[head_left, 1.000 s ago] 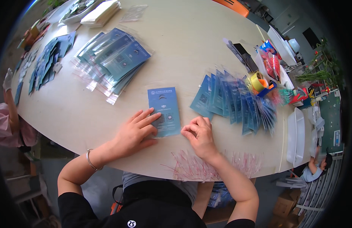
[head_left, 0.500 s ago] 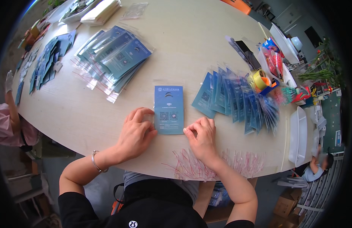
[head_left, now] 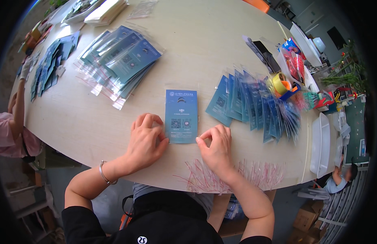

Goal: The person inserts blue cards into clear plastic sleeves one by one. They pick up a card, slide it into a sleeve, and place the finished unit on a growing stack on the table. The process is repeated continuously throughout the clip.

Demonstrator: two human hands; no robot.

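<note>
A blue card (head_left: 181, 116) with a curved cut-out near its top lies upright on the table in a clear plastic bag, whose rim shows past its top and right edges. My left hand (head_left: 146, 136) rests at the card's lower left, fingers curled and thumb against the edge. At the lower right corner my right hand (head_left: 216, 148) pinches with thumb and forefinger. Below the right hand lie several small clear bags with red strips (head_left: 204, 177). A fanned row of bagged blue cards (head_left: 241, 101) is to the right; another bagged pile (head_left: 127, 61) is at the upper left.
Loose blue cards (head_left: 50, 69) lie at the far left, by a co-worker's gloved hand (head_left: 26, 69). Yellow tape (head_left: 280, 83), a dark phone-like object (head_left: 265, 57) and a white tray (head_left: 320, 144) line the right side. White sheets (head_left: 105, 12) are stacked at the back.
My hands have barely moved at the card's lower corners. The co-worker's gloved hand at the far left has moved farther up, over the loose things there.
</note>
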